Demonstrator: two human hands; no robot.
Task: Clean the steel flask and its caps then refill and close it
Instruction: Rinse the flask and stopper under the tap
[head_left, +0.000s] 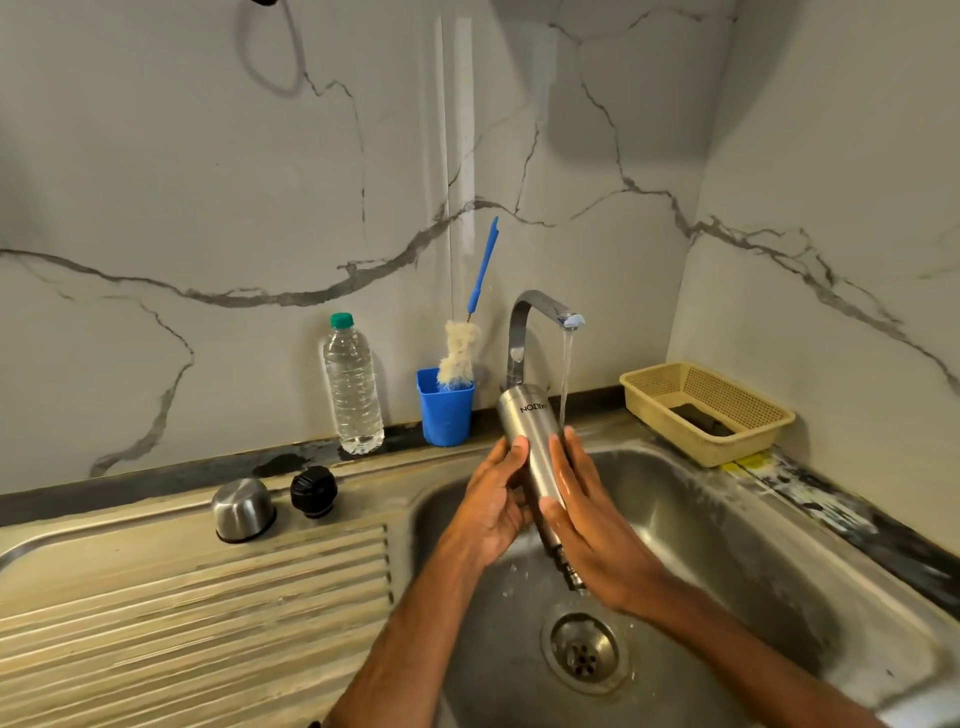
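The steel flask (530, 447) is held upside down over the sink basin (727, 525), base up and mouth down, with water dripping from it. My left hand (493, 501) grips its left side with curled fingers. My right hand (582, 525) lies flat against its right side, fingers straight. The tap (540, 317) runs a thin stream onto my right fingers beside the flask. The steel outer cap (242, 509) and the black inner cap (313, 491) stand on the draining board (182, 613) to the left.
A clear plastic water bottle (353, 387) with a green lid and a blue cup (445, 410) holding a blue-handled bottle brush (460, 353) stand against the marble wall. A beige basket (706, 410) sits at the back right. The drain (584, 652) is below my hands.
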